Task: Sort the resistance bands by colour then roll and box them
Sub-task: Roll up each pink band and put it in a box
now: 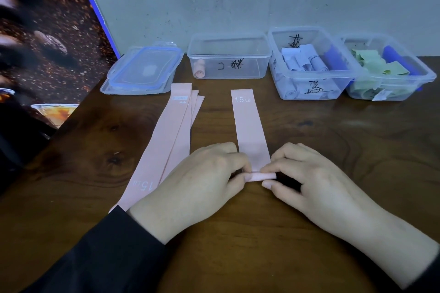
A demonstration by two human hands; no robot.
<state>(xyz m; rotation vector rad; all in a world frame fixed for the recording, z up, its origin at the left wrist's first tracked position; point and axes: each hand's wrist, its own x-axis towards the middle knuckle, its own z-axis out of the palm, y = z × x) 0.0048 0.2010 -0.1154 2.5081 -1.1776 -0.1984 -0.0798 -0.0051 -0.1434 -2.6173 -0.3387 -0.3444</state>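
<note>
Here both hands' fingers (240, 158) pinch the pink band's (250, 126) rolled end.

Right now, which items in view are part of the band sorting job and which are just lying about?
In the job:
- pink band being rolled by left hand and right hand
- pink band stack
- pink box with one pink roll
- pale blue box
- green box

Lying about:
- stacked lids
- poster board
</note>
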